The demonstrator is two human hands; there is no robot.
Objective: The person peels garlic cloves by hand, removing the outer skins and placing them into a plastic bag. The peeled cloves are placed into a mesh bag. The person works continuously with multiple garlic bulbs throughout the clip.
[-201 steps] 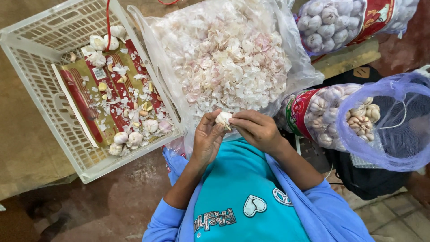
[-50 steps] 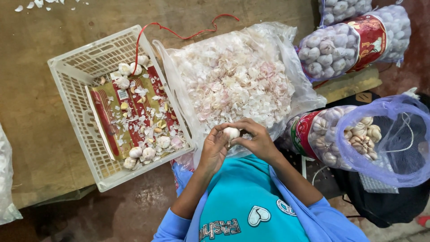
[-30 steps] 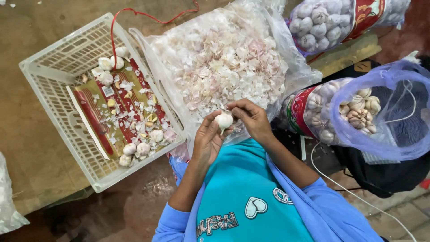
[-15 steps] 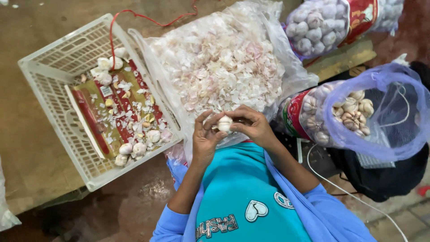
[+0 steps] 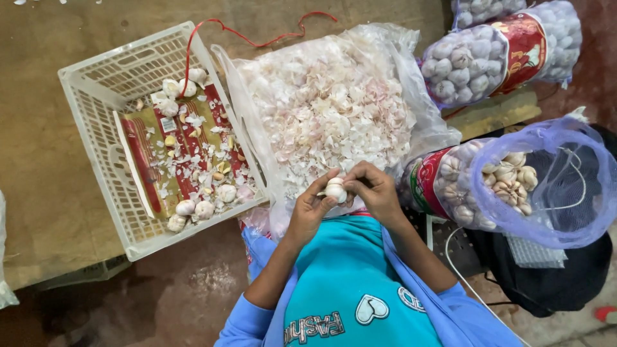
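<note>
Above the bag of garlic skins [image 5: 334, 122], left hand [image 5: 308, 209] and right hand [image 5: 376, 193] together grasp a garlic bulb [image 5: 335, 190], fingers hiding its underside.

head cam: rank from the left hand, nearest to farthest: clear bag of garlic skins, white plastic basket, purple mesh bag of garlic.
From the left hand, which shares a garlic bulb with the right hand:
1. Clear bag of garlic skins, directly ahead, its edge beside the fingers.
2. White plastic basket, to its left.
3. Purple mesh bag of garlic, far right, past the right hand.
</note>
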